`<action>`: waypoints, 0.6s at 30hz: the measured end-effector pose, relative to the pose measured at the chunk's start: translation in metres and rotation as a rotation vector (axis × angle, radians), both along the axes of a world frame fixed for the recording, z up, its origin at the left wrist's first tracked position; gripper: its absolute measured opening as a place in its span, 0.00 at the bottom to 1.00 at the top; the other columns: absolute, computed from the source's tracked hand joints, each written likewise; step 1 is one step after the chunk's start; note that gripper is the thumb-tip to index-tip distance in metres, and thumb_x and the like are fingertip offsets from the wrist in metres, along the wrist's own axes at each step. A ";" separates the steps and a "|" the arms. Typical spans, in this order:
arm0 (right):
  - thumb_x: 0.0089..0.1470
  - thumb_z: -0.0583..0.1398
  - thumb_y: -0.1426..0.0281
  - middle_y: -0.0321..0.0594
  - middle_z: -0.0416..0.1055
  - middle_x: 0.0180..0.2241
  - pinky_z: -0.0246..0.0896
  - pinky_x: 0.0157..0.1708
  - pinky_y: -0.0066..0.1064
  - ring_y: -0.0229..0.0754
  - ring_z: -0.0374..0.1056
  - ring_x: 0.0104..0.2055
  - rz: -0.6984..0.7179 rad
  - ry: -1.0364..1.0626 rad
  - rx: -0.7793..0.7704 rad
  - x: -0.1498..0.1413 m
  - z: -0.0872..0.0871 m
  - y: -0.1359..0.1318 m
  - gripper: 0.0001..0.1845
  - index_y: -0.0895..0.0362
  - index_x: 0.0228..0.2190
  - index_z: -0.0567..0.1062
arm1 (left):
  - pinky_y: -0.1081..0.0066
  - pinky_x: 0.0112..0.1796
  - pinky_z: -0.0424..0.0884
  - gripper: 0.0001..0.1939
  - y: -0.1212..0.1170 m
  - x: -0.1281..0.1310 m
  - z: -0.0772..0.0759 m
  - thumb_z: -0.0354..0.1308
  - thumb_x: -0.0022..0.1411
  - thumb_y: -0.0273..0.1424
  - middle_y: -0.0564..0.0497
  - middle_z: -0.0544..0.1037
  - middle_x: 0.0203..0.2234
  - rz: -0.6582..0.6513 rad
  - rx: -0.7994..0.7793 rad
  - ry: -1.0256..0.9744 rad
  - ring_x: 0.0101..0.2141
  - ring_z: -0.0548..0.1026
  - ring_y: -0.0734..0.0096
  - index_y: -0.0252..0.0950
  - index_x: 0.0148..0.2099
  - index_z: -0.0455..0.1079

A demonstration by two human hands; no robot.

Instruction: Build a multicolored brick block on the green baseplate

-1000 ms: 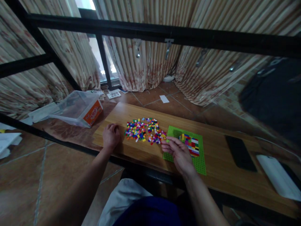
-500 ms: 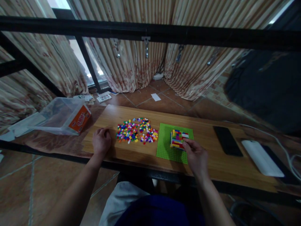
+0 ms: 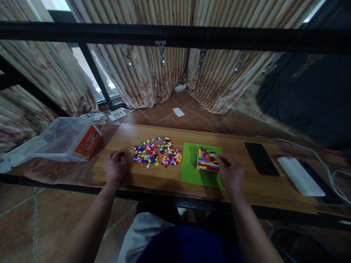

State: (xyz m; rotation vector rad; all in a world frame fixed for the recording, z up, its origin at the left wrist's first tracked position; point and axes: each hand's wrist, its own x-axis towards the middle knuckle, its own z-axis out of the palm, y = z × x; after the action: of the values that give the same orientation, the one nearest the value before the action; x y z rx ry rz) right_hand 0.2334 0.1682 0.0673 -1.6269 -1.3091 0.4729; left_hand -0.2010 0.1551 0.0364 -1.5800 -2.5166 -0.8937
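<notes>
A block structure of many colours (image 3: 207,160) stands on the green studded baseplate (image 3: 189,175), right of the table's middle. My right hand (image 3: 231,173) is at the structure's right edge, thumb and fingers pinched together; whatever may be between the fingertips is too small to make out. My left hand (image 3: 115,167) rests on the wooden tabletop with its fingers curled in, and nothing shows in it. Loose small bricks (image 3: 146,153) in mixed colours lie spread between the left hand and the baseplate.
A clear plastic bin (image 3: 59,140) with an orange label stands beyond the table's left end. On the right lie a black phone (image 3: 261,159), a white slab-shaped device (image 3: 300,176) and a white cable (image 3: 315,153). A dark metal rail (image 3: 175,34) crosses above, before striped curtains.
My right hand has drawn slightly right across the structure, uncovering more of its top. My left hand stays resting on the table. The whole view has shifted a little.
</notes>
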 end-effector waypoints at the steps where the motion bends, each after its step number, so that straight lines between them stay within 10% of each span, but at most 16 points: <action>1: 0.55 0.59 0.55 0.49 0.80 0.36 0.68 0.40 0.41 0.49 0.74 0.35 -0.001 -0.016 0.003 0.001 -0.001 0.003 0.20 0.58 0.35 0.81 | 0.55 0.55 0.68 0.18 0.000 0.000 0.000 0.48 0.62 0.34 0.38 0.78 0.47 0.001 0.000 0.000 0.50 0.73 0.51 0.33 0.45 0.76; 18: 0.49 0.63 0.50 0.45 0.80 0.38 0.66 0.44 0.42 0.47 0.72 0.39 0.106 0.094 -0.063 0.019 -0.024 0.049 0.22 0.55 0.34 0.81 | 0.55 0.54 0.69 0.15 0.000 -0.002 -0.002 0.49 0.61 0.34 0.40 0.77 0.45 0.001 0.019 -0.009 0.49 0.73 0.51 0.36 0.43 0.76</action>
State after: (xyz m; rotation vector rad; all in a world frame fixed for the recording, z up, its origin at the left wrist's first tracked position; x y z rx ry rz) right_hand 0.2528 0.2167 0.0431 -1.5727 -1.3251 0.6534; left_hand -0.2030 0.1546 0.0342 -1.5724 -2.5072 -0.9232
